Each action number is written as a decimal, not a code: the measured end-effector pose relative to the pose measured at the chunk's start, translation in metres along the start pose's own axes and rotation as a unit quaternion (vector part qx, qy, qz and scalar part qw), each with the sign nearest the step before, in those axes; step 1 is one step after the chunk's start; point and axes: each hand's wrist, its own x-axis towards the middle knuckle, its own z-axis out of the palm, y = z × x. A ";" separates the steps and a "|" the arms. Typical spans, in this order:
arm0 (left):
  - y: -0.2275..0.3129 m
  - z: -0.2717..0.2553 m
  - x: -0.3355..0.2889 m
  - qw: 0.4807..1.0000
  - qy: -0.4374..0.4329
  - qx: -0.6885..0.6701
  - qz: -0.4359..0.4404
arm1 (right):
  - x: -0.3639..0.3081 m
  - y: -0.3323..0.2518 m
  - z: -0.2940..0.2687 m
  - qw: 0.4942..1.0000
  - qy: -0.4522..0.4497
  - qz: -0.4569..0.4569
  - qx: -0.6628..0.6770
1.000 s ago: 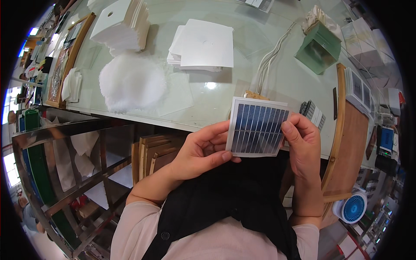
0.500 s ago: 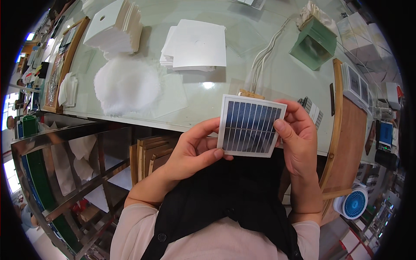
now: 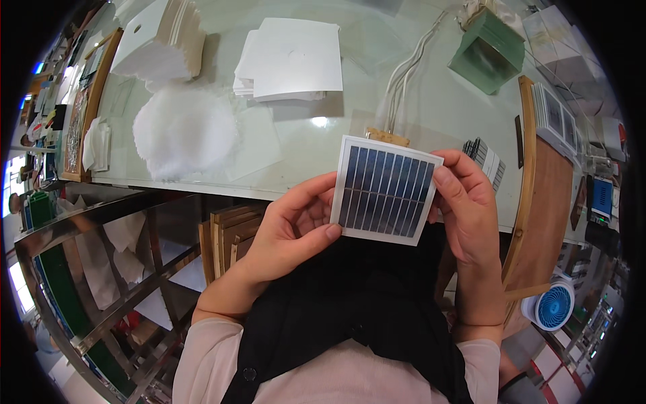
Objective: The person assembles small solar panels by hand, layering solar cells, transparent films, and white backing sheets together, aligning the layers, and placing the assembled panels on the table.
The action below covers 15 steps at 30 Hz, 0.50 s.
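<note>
A small solar panel (image 3: 385,192), dark blue cells with pale lines and a white border, is held up at the table's near edge, its face toward me. My left hand (image 3: 299,225) grips its left edge, thumb near the lower left corner and fingers behind. On the opposite side my right hand (image 3: 468,198) pinches the right edge, thumb in front near the upper corner. The panel hides most of the fingers behind it. Just beyond its top edge lies a small tan block (image 3: 388,137), with pale cables (image 3: 406,77) running from it toward the back.
White sheets (image 3: 296,57) are stacked mid-table beside a fluffy white pile (image 3: 185,131) and a stack of thick white pieces (image 3: 158,40). A green glass box (image 3: 486,54) stands back right. Thin striped strips (image 3: 486,161) lie right of the panel. A blue fan (image 3: 554,306) sits lower right.
The panel stays between both hands, shifted slightly left and tilted a little. My right hand's grip has slid toward the upper right corner. The whole view has shifted slightly.
</note>
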 end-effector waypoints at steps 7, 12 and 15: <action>0.007 0.001 0.003 0.999 -0.003 -0.028 -0.041 | 0.004 0.001 0.002 1.000 -0.006 0.009 0.002; 0.008 0.000 0.003 0.998 -0.001 -0.042 -0.050 | 0.004 0.000 0.003 1.000 -0.009 0.010 0.005; 0.006 -0.001 0.001 0.999 -0.011 -0.029 -0.041 | 0.004 0.000 0.002 1.000 -0.011 0.012 0.004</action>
